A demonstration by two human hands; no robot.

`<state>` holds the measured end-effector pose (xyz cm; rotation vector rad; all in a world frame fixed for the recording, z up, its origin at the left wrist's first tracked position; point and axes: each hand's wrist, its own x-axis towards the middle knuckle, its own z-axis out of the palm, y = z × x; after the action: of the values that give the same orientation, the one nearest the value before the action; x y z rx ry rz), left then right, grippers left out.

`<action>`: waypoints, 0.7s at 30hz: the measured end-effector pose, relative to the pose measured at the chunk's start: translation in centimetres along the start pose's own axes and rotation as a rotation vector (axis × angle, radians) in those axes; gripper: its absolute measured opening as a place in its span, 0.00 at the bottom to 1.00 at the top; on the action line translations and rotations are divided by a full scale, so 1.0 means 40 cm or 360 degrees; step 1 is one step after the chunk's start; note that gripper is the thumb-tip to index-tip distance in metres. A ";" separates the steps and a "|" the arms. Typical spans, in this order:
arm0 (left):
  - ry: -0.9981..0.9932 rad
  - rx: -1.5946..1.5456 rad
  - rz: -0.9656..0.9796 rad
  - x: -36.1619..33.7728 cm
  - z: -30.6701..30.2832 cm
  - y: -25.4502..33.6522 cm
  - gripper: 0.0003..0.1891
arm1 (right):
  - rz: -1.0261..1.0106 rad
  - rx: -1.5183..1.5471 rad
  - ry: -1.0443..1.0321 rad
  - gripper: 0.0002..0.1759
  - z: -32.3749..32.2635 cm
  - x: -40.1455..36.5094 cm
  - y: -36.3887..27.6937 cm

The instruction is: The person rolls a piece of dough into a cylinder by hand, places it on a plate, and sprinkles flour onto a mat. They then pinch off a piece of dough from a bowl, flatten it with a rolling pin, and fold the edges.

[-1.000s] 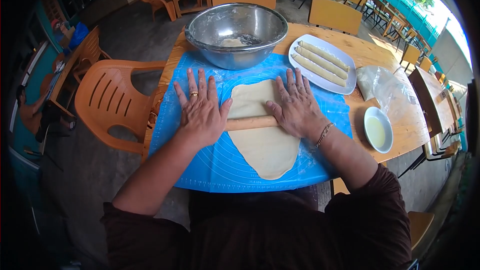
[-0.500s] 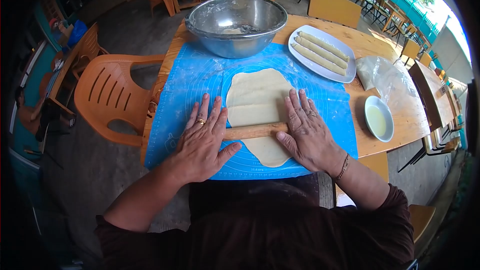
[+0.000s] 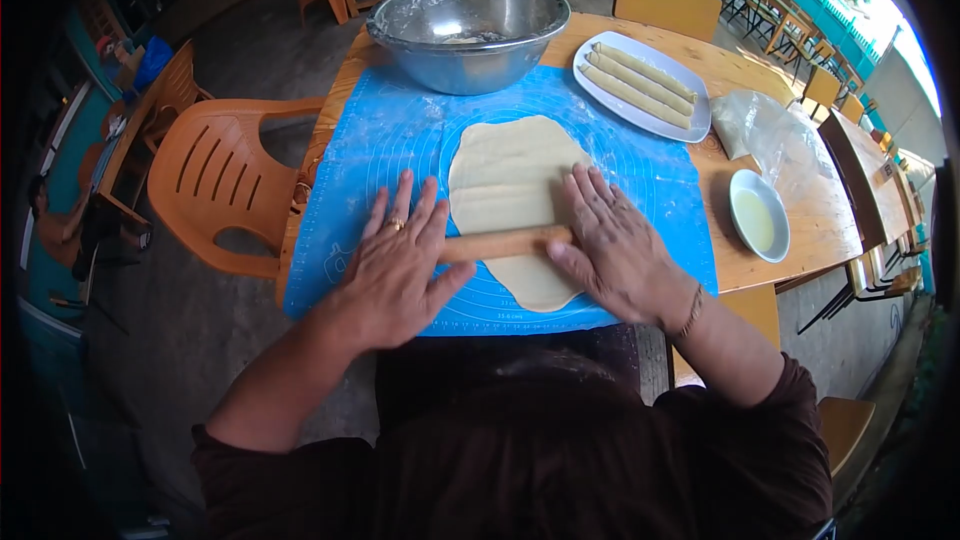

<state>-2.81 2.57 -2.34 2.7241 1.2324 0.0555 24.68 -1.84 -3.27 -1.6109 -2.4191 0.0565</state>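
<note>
A wooden rolling pin [image 3: 506,243] lies crosswise over the lower part of a flat, pale sheet of dough [image 3: 515,165]. The dough is spread on a blue silicone mat [image 3: 390,120] with printed measuring marks. On the pin's left end rests my left hand [image 3: 395,260], palm down, fingers stretched out and apart, a ring on one finger. My right hand [image 3: 618,245] lies flat over the other end, its fingers extended past the pin along the dough's right edge. Both ends of the pin are hidden under the hands.
A steel mixing bowl [image 3: 470,65] stands at the mat's far edge. Three dough rolls [image 3: 640,85] lie on a white plate [image 3: 700,125]. At the right are a clear plastic bag [image 3: 765,135] and a bowl of pale liquid [image 3: 758,218]. An orange chair [image 3: 225,175] adjoins the table's left.
The whole scene sits slightly higher in the view, as the camera has tilted a little. Relative to the dough, the rolling pin and both hands are almost where they were.
</note>
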 end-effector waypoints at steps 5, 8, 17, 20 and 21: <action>0.0162 -0.0130 0.0267 -0.083 0.017 0.032 0.46 | -0.0071 -0.0063 -0.0048 0.43 -0.032 -0.077 -0.039; 0.0202 0.0192 0.0095 -0.014 0.020 0.008 0.46 | 0.0025 -0.0106 -0.0017 0.43 0.004 0.002 -0.010; 0.0108 0.0102 -0.0089 0.011 0.000 -0.001 0.43 | 0.0097 -0.0039 -0.0077 0.44 -0.008 0.018 -0.010; 0.0034 -0.0058 0.0161 -0.092 0.004 0.038 0.47 | -0.0117 -0.0007 0.0000 0.42 -0.043 -0.096 -0.063; 0.0059 -0.0051 0.0226 -0.115 0.012 0.048 0.49 | -0.0155 0.0046 -0.0040 0.42 -0.058 -0.121 -0.075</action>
<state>-4.38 -2.22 -2.38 2.7902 1.0358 0.1407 24.25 -7.67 -1.39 -1.4868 -2.4997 0.0948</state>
